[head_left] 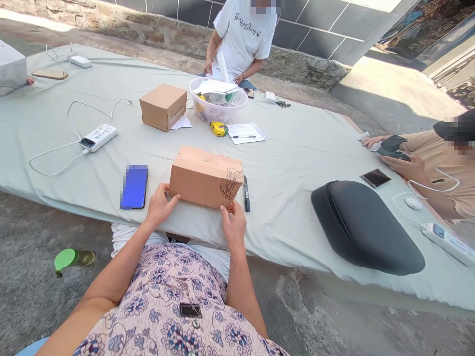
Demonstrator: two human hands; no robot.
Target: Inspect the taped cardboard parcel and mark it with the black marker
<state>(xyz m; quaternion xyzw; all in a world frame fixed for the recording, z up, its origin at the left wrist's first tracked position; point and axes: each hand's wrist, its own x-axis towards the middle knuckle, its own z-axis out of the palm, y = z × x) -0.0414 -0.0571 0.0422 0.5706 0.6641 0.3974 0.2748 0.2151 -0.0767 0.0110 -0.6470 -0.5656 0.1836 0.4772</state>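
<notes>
A long table (pixel 297 148) draped in a pale green cloth fills most of the scene. On its right end lies a big black cushioned seat (pixel 365 225), well apart from everything the person handles. Near the front edge sits a closed cardboard box (pixel 204 175) with a dark scribble on its right end. The person's left hand (pixel 160 205) rests against the box's lower left corner, fingers loosely spread and touching the cardboard, thumb on the front face. The right hand (pixel 233 222) is at the lower right corner, fingertips pinching the box's bottom edge just under the scribble. Farther back stand a 2nd cardboard box (pixel 163 105) and a clear plastic tub (pixel 218 100) full of papers, with another person in a white shirt behind it. Left of the near box lies a blue phone (pixel 134 186), flat on the cloth. Just beside the box's right end lies a black marker (pixel 247 194), touching nothing.
</notes>
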